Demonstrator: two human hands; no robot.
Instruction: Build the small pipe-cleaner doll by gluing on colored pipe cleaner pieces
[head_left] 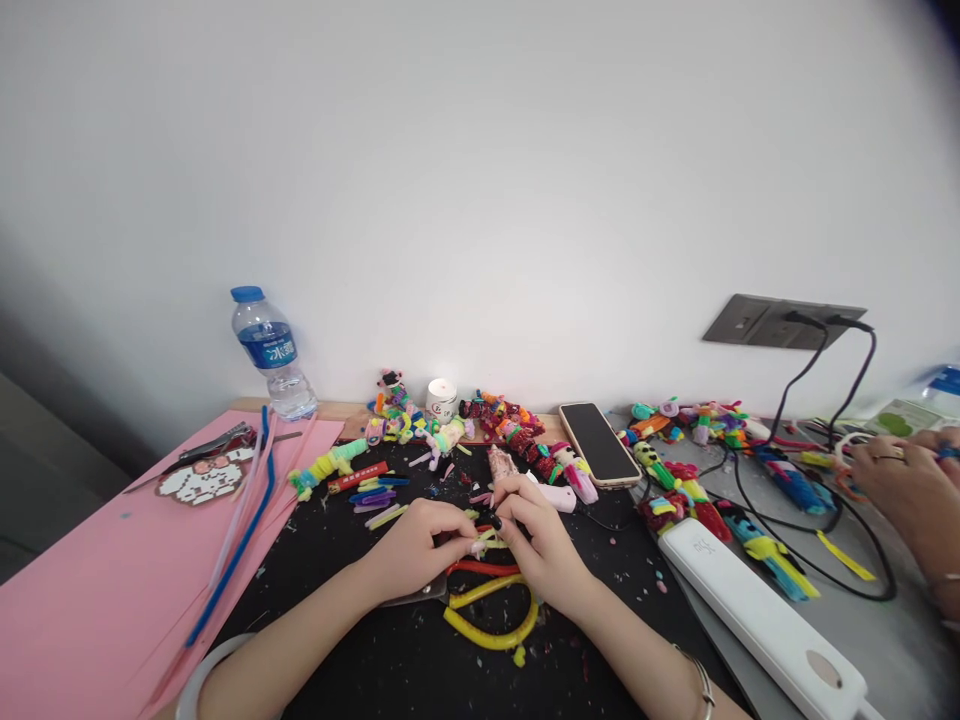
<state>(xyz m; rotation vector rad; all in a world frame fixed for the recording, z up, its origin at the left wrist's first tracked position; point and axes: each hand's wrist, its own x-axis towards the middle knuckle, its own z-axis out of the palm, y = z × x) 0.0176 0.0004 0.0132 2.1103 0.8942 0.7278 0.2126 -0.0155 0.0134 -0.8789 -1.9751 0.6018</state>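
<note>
Scraps of pipe cleaner (pixel 487 541) are being pinched between the left hand (pixel 417 548) and right hand (pixel 541 540), crowded by scissors (pixel 420 594), a phone (pixel 598 443) and a bottle (pixel 272 353).

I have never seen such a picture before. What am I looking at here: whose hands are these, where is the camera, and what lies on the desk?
The camera sits on a person's head, looking down. The left hand and right hand are theirs; together they pinch a small pipe-cleaner piece over a black mat. Around lie yellow pipe cleaners, colourful finished figures, a water bottle, a phone, pink paper and a white power strip. At the right edge is another person's hand.
</note>
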